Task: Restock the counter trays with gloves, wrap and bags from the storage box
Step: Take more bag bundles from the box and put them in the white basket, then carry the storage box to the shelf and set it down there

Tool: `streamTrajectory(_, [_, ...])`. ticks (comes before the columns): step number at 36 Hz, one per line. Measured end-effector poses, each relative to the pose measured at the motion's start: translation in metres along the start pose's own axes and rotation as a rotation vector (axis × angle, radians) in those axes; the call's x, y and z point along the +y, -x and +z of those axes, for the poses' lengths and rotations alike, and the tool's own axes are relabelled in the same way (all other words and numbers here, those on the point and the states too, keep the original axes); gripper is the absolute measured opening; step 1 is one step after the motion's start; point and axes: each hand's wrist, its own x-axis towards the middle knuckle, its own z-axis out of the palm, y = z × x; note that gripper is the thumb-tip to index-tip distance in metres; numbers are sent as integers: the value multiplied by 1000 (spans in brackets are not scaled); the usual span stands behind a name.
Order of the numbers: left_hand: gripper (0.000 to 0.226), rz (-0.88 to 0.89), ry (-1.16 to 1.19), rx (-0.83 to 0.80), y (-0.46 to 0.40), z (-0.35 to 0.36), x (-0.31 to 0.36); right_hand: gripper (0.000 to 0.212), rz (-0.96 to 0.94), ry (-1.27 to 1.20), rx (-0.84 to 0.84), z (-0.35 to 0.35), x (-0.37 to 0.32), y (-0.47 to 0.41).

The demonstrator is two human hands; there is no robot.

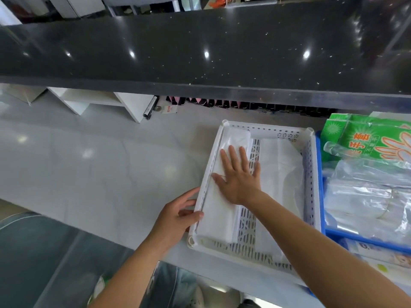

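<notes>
Spanning a pale glossy surface point(100, 156), a white perforated plastic tray point(310, 174) sits beside a blue bin point(320, 185) of green glove packets point(369, 138), the right hand point(239, 176) pressing flat, fingers spread, on white folded bags point(216, 210) inside, the left hand point(178, 215) gripping the tray's left rim.

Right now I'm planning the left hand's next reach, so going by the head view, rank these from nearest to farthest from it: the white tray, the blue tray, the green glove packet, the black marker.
1. White tray: the left hand grips its left rim.
2. Blue tray: just beyond the white tray, to the right.
3. Black marker and green glove packet: both farther; too close to call.
</notes>
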Motion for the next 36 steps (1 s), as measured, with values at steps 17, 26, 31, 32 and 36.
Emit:
streamTrajectory(17, [56,171,-153,159,116,-67,-45,62,4,-276,103,-55,-99,98])
streamTrajectory(26, [76,-8,-303,372,222,-132,-195,57,-208,-302,35,52,-222,236])
streamTrajectory(31, [77,-188,-159,470,260,-159,-277,62,-236,-201,-232,124,-259,263])
streamTrajectory(32, [76,-225,-128,498,267,-165,-292,63,-240,-177,-264,132,-265,262])
streamTrajectory(36, [79,-404,46,633,297,-187,-347,64,-254,-89,-356,151,-284,246])
